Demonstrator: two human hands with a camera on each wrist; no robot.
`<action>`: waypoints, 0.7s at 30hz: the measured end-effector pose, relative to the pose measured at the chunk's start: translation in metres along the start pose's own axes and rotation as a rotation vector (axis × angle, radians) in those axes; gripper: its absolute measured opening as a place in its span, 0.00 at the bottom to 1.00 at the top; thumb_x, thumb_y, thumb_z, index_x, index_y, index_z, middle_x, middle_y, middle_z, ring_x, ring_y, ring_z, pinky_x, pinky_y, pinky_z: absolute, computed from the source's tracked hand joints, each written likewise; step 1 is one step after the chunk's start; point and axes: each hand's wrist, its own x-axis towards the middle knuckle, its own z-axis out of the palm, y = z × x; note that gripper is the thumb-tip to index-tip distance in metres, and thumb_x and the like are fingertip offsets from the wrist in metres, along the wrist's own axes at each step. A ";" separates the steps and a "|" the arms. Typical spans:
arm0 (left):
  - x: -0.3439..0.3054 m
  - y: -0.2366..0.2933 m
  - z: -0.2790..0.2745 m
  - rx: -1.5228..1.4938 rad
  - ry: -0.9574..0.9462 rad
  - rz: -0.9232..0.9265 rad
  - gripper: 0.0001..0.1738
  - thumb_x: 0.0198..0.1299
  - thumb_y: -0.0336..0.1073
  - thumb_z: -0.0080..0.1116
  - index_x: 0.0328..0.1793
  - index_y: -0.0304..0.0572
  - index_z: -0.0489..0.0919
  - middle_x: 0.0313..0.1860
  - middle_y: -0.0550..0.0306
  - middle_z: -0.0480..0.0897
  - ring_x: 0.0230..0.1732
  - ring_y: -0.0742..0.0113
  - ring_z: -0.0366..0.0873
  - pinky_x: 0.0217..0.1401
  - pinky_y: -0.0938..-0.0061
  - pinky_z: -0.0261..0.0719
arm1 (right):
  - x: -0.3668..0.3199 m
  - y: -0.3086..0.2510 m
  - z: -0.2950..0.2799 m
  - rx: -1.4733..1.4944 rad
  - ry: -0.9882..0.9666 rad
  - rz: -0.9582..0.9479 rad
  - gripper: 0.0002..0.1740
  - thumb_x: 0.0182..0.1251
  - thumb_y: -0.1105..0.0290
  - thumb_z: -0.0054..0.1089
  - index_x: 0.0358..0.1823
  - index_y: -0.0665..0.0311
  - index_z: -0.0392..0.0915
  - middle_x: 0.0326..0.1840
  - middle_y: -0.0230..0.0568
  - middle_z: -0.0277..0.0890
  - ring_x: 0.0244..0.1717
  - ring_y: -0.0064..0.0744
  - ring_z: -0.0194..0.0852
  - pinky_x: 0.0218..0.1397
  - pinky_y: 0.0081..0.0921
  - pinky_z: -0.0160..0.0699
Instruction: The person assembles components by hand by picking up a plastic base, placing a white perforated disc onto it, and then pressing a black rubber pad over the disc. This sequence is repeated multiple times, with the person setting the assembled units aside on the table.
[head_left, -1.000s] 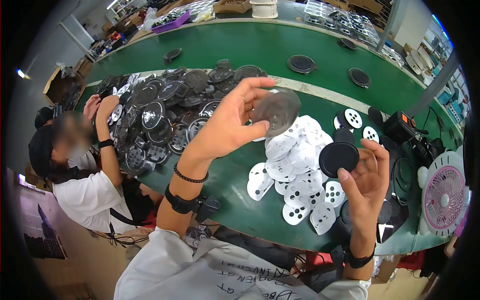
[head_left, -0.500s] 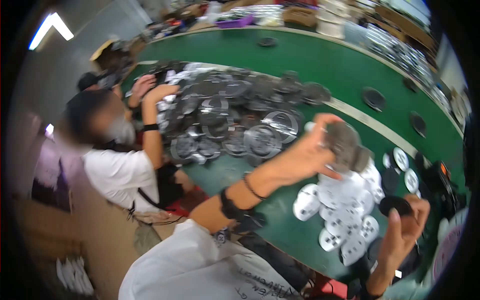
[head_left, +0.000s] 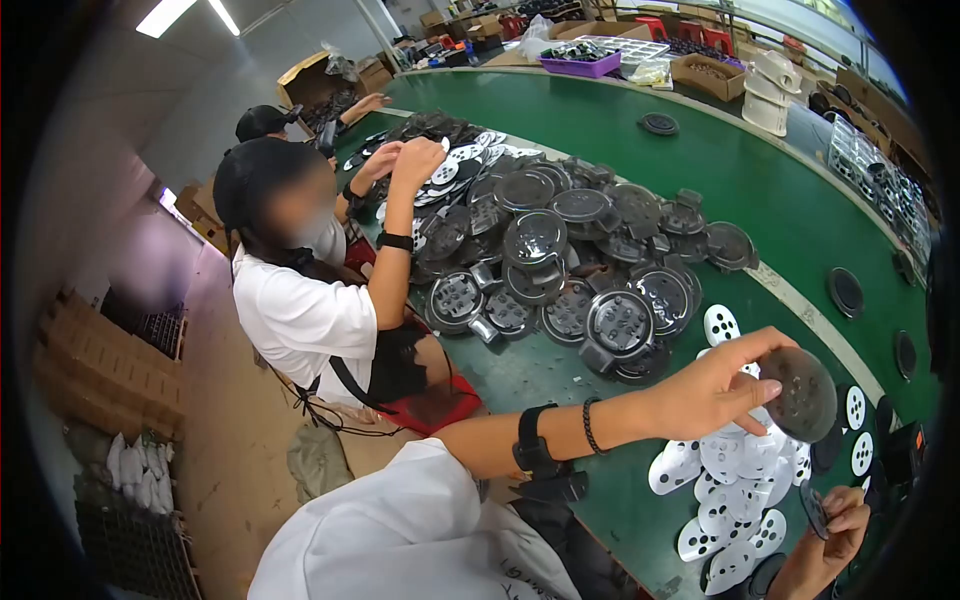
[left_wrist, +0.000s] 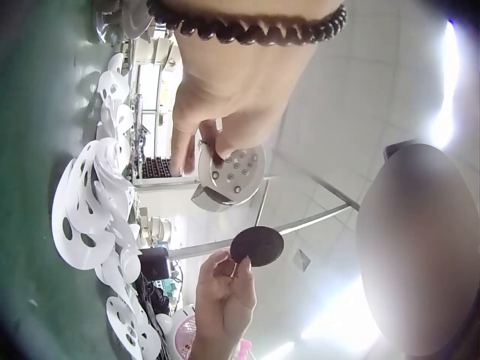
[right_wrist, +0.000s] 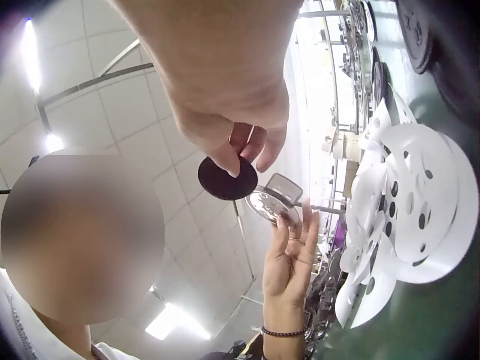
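My left hand [head_left: 712,390] pinches a smoky translucent round plastic cover [head_left: 808,396] by its edge, above the white sheets. In the left wrist view the same cover [left_wrist: 244,176] shows small round studs on its face and a tab at one side. At the lower right, my right hand [head_left: 838,540] holds a thin black disc [head_left: 813,508] between thumb and fingers. The right wrist view has the disc [right_wrist: 225,178] apart from the cover [right_wrist: 266,204]. Beneath the left hand lies a heap of white rounded sheets with holes [head_left: 735,490].
A large pile of dark translucent covers [head_left: 560,240] fills the middle of the green table [head_left: 560,105]. Beyond it, another person [head_left: 310,290] reaches into the pile. Several black discs [head_left: 845,292] lie beyond the pale strip. A black device [head_left: 905,450] stands at the right.
The head view has swung left, so the table and hands appear further right. Both hands keep their pieces; the black disc has turned nearly edge-on in the head view.
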 end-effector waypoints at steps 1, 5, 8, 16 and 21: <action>0.001 -0.004 -0.001 -0.002 0.000 -0.002 0.25 0.71 0.25 0.52 0.73 0.44 0.66 0.58 0.56 0.76 0.58 0.70 0.77 0.62 0.70 0.78 | 0.001 0.000 0.000 -0.006 -0.026 -0.052 0.12 0.65 0.82 0.64 0.46 0.63 0.73 0.47 0.46 0.74 0.51 0.38 0.74 0.57 0.33 0.72; 0.002 -0.016 0.000 0.260 -0.053 0.247 0.26 0.70 0.24 0.52 0.73 0.43 0.68 0.58 0.52 0.79 0.58 0.70 0.78 0.56 0.73 0.81 | -0.011 0.024 -0.019 -0.218 -0.017 -0.079 0.17 0.65 0.76 0.60 0.54 0.62 0.69 0.53 0.42 0.65 0.51 0.33 0.68 0.61 0.30 0.65; 0.002 -0.019 0.002 0.383 0.089 0.158 0.22 0.67 0.24 0.59 0.67 0.35 0.72 0.53 0.51 0.84 0.51 0.68 0.84 0.53 0.76 0.82 | -0.007 0.002 0.007 -0.329 0.052 -0.074 0.17 0.59 0.79 0.64 0.49 0.65 0.72 0.47 0.45 0.69 0.46 0.33 0.71 0.52 0.30 0.73; -0.006 -0.020 0.012 0.527 0.002 0.269 0.17 0.57 0.15 0.67 0.51 0.27 0.77 0.48 0.43 0.85 0.49 0.63 0.87 0.55 0.71 0.86 | 0.006 0.000 0.020 -0.286 0.030 -0.159 0.14 0.48 0.86 0.69 0.36 0.66 0.79 0.36 0.46 0.81 0.35 0.37 0.82 0.41 0.34 0.81; -0.004 -0.021 0.015 0.516 -0.018 0.331 0.14 0.54 0.13 0.68 0.45 0.26 0.79 0.46 0.39 0.85 0.48 0.57 0.87 0.52 0.66 0.88 | 0.008 -0.004 0.015 -0.435 0.007 -0.191 0.13 0.48 0.86 0.71 0.35 0.66 0.82 0.37 0.46 0.80 0.34 0.36 0.81 0.34 0.27 0.75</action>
